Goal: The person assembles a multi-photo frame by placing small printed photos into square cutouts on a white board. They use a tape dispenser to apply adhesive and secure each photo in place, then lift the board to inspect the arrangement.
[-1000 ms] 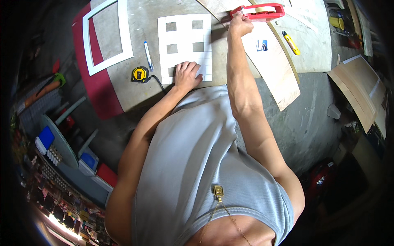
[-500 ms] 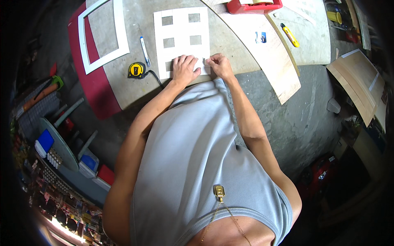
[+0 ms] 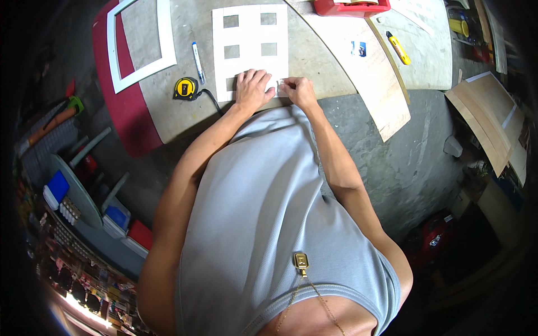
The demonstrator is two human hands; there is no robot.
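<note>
A white rectangular panel (image 3: 250,33) with several square cut-out windows lies flat on the table before me. My left hand (image 3: 253,88) rests palm down on its near part, fingers spread, partly covering a near window. At the panel's near right edge, my right hand (image 3: 300,91) is closed in a pinch by the lower right window. What its fingers hold, if anything, is too small to make out. Left of the panel lie a blue-and-white marker pen (image 3: 198,63) and a yellow-and-black tape measure (image 3: 185,88) with a black strap.
A white frame (image 3: 166,33) lies over a dark red sheet (image 3: 128,120) at the table's left. To the right are a curved-looking wooden sheet (image 3: 374,84), a red tape dispenser (image 3: 353,8) and a yellow utility knife (image 3: 398,49). Wooden boards (image 3: 482,112) stand farther right.
The right hand has shifted slightly toward me along the panel's right edge, still pinched. The left hand stays on the panel. The whole view has tilted a little.
</note>
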